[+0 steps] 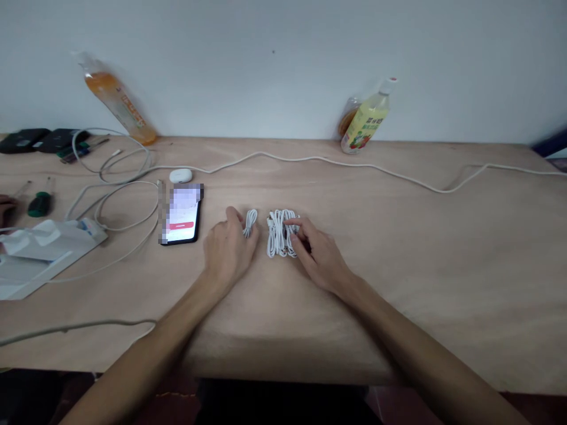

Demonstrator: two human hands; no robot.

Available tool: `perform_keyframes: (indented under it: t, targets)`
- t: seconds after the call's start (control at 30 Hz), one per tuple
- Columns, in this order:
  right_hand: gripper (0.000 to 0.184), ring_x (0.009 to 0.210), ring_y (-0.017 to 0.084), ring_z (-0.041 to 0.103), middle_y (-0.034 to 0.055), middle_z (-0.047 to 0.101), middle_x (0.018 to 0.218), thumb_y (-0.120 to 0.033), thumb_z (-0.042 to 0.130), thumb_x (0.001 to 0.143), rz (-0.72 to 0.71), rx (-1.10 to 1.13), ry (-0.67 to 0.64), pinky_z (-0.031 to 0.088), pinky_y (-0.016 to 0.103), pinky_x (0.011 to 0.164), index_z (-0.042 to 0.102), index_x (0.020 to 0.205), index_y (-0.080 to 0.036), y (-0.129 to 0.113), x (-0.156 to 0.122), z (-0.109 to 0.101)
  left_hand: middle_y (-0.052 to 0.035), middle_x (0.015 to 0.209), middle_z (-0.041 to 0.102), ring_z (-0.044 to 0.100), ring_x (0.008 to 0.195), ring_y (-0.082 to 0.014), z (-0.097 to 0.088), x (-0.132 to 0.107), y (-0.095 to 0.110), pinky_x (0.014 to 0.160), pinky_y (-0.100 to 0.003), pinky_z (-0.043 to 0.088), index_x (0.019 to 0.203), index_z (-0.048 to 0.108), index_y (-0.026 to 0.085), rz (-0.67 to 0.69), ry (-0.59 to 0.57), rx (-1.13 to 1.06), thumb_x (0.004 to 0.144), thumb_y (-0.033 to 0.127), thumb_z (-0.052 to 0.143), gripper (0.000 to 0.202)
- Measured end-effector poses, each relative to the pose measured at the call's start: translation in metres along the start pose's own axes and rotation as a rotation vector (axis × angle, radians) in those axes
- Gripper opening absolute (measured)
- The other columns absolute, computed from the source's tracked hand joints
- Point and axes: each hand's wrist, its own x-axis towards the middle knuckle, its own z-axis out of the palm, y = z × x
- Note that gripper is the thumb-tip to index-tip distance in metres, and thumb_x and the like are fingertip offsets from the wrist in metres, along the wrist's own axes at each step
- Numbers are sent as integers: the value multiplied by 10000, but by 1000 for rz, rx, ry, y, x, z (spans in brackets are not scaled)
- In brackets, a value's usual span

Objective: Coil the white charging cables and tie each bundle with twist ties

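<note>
My left hand (228, 245) is closed, with a small coiled white cable (250, 223) between its thumb and fingers, low over the wooden table. Just to the right, several coiled white cables (277, 233) lie side by side in a neat group. My right hand (319, 251) comes from the right with bent fingers. Its index finger and thumb grip the right part of that group, covering some of the coils. A narrow gap separates the left hand's cable from the group.
Left of my hands lie a lit phone (182, 213), a white earbud case (181, 175), loose cables, a green-handled screwdriver (39, 203) and a white open box (48, 254). An orange bottle (119, 106) and a yellow bottle (365, 123) lean by the wall. A long white cord (319, 158) crosses behind.
</note>
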Motion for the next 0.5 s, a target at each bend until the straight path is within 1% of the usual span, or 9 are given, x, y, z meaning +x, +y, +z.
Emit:
perform_keyframes:
  t: [0.07,0.1,0.17,0.23,0.27,0.33,0.43,0.5]
  targets:
    - [293,620,196,543,-2,658,768,-296,473,1068,0,-2,2,453,321,665,641,1290,-206,0,0,0,-196,1036,830,800,1007,-395,1,0,-1,827,-443,566,1344,606,102,-7,29,40,1127,422,488,404]
    - [296,623,196,545,-1,659,771,-296,472,1068,1,-2,3,453,320,666,640,1293,-204,0,0,0,-199,1021,829,799,1012,-398,2,1,-1,815,-438,564,1326,622,101,-5,50,63,1128,425,482,405]
    - [303,624,195,545,-1,660,773,-296,468,1067,3,-3,3,453,319,665,641,1295,-198,1,0,0,-219,1046,822,777,1094,-411,4,1,-3,811,-433,564,1223,679,114,9,95,97,1118,417,479,378]
    - [307,620,195,542,-1,659,772,-300,465,1069,6,-7,2,452,319,664,643,1296,-196,1,0,1,-246,1129,808,731,1205,-429,5,1,-4,826,-438,568,1121,715,135,32,139,110,1103,413,484,362]
    - [307,618,195,542,-2,658,771,-302,465,1071,7,-9,1,453,319,663,644,1297,-196,1,0,1,-253,1161,800,717,1229,-434,5,2,-5,834,-444,571,1097,720,140,41,152,110,1098,411,485,359]
    - [302,616,195,544,-5,655,766,-302,471,1072,12,-15,0,452,317,662,644,1299,-204,1,0,0,-254,1164,795,729,1200,-432,6,1,-5,837,-455,578,1158,702,125,39,153,87,1095,408,491,359]
    - [292,617,194,547,-9,654,763,-291,480,1071,13,-22,-6,450,314,661,643,1301,-216,0,-1,0,-226,1103,803,767,1120,-419,7,2,-6,805,-450,586,1363,585,87,22,155,20,1086,384,521,410]
    - [292,617,194,544,-8,652,763,-290,479,1071,11,-23,-8,450,315,662,642,1302,-216,0,-1,0,-225,1120,796,767,1123,-427,10,3,-9,780,-452,590,1419,523,86,26,191,-18,1073,377,542,453]
